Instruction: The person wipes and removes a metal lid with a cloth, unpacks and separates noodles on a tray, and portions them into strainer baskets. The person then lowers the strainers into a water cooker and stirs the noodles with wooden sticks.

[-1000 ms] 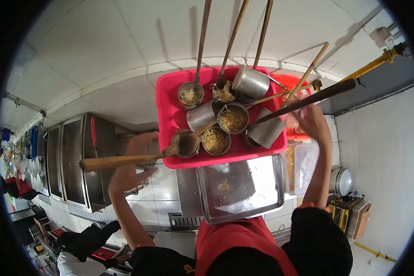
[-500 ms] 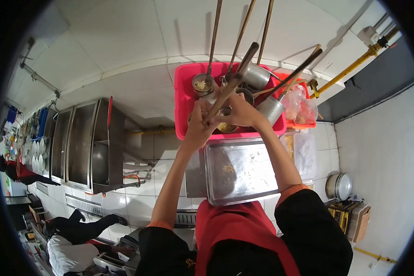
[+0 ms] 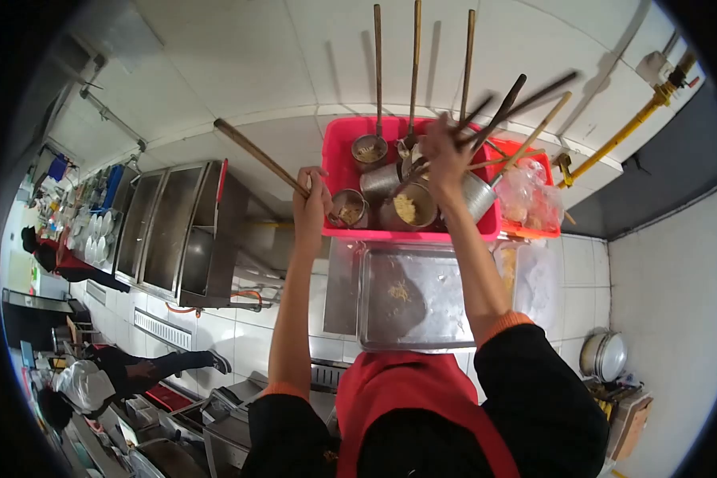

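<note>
Long-handled noodle strainers with metal cups stand and lean in a pink crate (image 3: 413, 236). My left hand (image 3: 314, 199) is closed around the wooden handle of a strainer (image 3: 348, 209) at the crate's left side; its cup holds a little pale, noodle-like food. My right hand (image 3: 446, 159), blurred, is over the crate and closed on a dark handle. That handle seems to run down to a tilted strainer (image 3: 424, 204) with yellowish food inside. Behind it, another strainer (image 3: 369, 150) with shredded food stands upright at the back left.
A metal tray (image 3: 410, 295) with food scraps lies between the crate and my red apron. To the right, an orange basket (image 3: 539, 231) holds plastic bags (image 3: 530, 195). A steel cabinet (image 3: 175, 235) stands left. Two people are farther left. A yellow pipe (image 3: 621, 137) runs along the wall.
My hands have moved apart. The left has gone left and swung a strainer handle outward to the left; the right has risen toward the back. The tilted cup with yellowish food is now more exposed.
</note>
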Demonstrator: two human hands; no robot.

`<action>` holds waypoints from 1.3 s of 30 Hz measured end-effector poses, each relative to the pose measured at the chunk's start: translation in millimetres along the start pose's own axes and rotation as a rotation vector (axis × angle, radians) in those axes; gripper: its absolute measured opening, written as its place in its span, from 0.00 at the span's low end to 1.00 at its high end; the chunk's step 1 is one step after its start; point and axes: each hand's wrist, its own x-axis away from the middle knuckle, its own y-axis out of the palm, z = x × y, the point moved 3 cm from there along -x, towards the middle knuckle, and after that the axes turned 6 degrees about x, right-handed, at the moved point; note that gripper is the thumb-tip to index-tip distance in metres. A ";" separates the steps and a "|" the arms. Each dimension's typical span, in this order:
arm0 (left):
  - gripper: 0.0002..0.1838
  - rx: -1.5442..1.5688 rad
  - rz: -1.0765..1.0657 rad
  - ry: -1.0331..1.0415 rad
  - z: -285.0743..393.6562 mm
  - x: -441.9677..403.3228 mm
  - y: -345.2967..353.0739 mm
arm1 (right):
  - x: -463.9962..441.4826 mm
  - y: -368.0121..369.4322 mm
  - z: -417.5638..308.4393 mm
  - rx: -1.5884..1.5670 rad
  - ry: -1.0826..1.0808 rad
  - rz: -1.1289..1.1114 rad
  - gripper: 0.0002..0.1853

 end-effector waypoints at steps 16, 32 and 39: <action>0.21 0.096 0.333 0.488 230.2 128.6 -72.4 | -5.4 81.8 -155.5 -0.205 -0.010 -0.409 0.35; 0.17 -0.113 0.973 0.683 307.9 126.9 -550.4 | 169.5 554.5 60.5 -0.300 0.174 -0.870 0.24; 0.14 -0.398 0.482 0.393 264.2 8.7 -745.2 | 215.3 777.6 267.7 -0.340 0.264 -0.845 0.32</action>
